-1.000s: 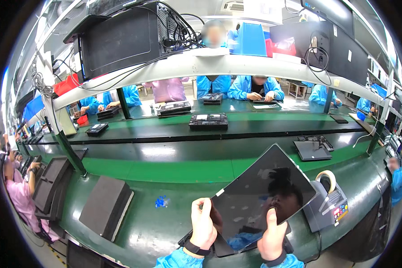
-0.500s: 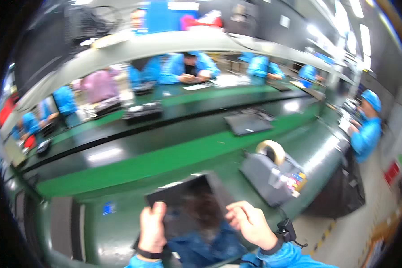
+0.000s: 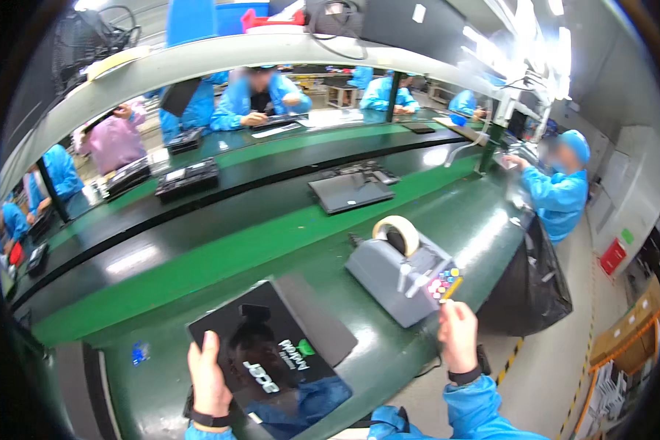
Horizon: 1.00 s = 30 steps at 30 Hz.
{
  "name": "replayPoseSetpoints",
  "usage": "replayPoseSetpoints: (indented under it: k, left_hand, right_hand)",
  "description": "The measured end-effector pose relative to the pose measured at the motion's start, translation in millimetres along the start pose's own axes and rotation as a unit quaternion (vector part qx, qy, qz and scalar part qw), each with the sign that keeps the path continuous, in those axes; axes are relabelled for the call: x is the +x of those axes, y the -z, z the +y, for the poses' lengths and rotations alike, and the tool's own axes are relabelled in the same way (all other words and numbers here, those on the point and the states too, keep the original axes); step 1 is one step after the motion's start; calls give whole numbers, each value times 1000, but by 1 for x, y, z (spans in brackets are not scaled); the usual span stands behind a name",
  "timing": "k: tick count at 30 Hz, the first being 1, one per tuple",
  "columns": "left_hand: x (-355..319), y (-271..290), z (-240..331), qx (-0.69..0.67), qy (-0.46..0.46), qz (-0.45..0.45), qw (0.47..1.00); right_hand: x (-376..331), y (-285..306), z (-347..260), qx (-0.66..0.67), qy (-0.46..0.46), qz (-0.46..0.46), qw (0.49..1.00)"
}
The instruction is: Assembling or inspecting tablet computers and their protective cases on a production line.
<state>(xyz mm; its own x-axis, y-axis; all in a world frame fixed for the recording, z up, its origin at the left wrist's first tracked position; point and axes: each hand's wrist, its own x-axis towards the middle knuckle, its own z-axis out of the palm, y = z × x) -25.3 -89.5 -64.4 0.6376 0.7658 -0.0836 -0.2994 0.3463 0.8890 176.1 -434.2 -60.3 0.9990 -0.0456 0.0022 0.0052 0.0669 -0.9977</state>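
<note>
Left fingers (image 3: 210, 346), partly hidden, pinch the black panel (image 3: 260, 345); right fingers (image 3: 458, 317) curl, grip unclear.

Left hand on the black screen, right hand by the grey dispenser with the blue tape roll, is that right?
The tape roll is cream, not blue; head view shows it. The left hand is on the black screen, the right hand by the grey dispenser.

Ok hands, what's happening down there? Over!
Left hand gripping glossy black screen by its edge. Right hand near grey tape dispenser, contact unclear. Dark panel partly hidden by screen.
</note>
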Motion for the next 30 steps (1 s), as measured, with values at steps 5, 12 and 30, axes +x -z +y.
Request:
replayPoseSetpoints:
  k: [5,12,30]
  left_hand:
    - [0,-3,0,5,-14,-27,1000]
    - [2,0,2,8,-14,-12,1000]
    - [2,-1,2,11,-21,-17,1000]
  right_hand:
    - [4,6,-12,42,190,139,971]
    - [-35,-148,-45,-162,262,-395,865]
    - [-25,-213,0,-74,105,-432,893]
